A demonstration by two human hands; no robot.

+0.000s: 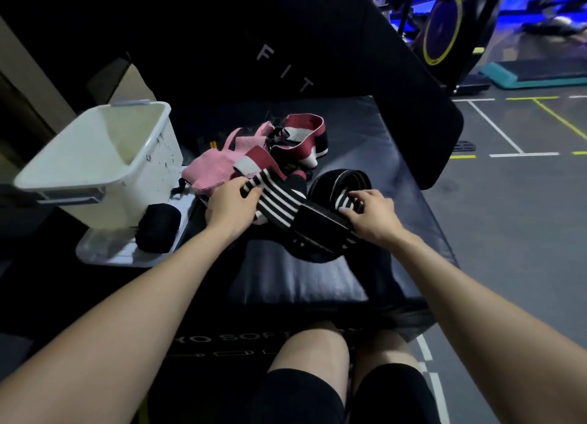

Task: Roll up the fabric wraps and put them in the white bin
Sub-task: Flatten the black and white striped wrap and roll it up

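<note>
A long black wrap with white stripes (279, 201) lies unrolled across the dark padded bench. My left hand (230, 201) pinches its left end, and my right hand (373, 214) grips it further along, near a looped section. Behind them sits a tangle of pink wraps (216, 163) and red, white and black wraps (305, 131). The white bin (95, 163) stands at the left, and I see nothing inside it. A rolled black wrap (158, 227) rests on the bin's lid, in front of the bin.
The bin stands on a clear plastic lid (104, 252) at the bench's left edge. An upright black pad (286, 42) rises behind the pile. Grey gym floor with painted lines (508, 138) lies to the right. My knees (317, 360) are at the bench's near end.
</note>
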